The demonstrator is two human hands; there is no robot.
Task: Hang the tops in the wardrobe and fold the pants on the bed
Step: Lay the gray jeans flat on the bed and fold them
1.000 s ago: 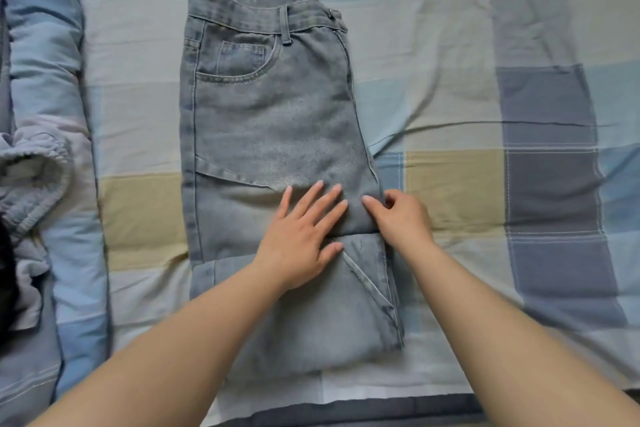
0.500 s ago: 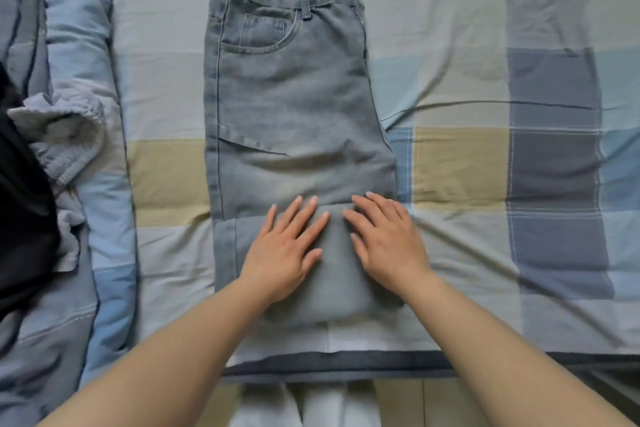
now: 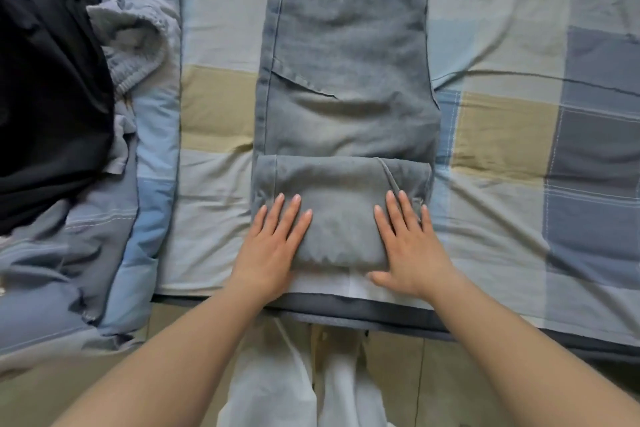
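Both hands lie flat and apart on the folded lower end of the jeans (image 3: 346, 80), fingers straight, holding nothing. My left hand (image 3: 273, 250) presses the left side of the fold, and my right hand (image 3: 408, 246) presses the right side, its thumb stretched out over the pale sheet just below the denim. The jeans lie lengthwise down the middle of the bed (image 3: 519, 135), waistband at the far end by the top edge of my view, hems turned up over the legs near the bed's front edge. A black garment (image 3: 48, 87) and a grey garment (image 3: 135, 42) lie heaped on the blue quilt (image 3: 152, 135) to my left.
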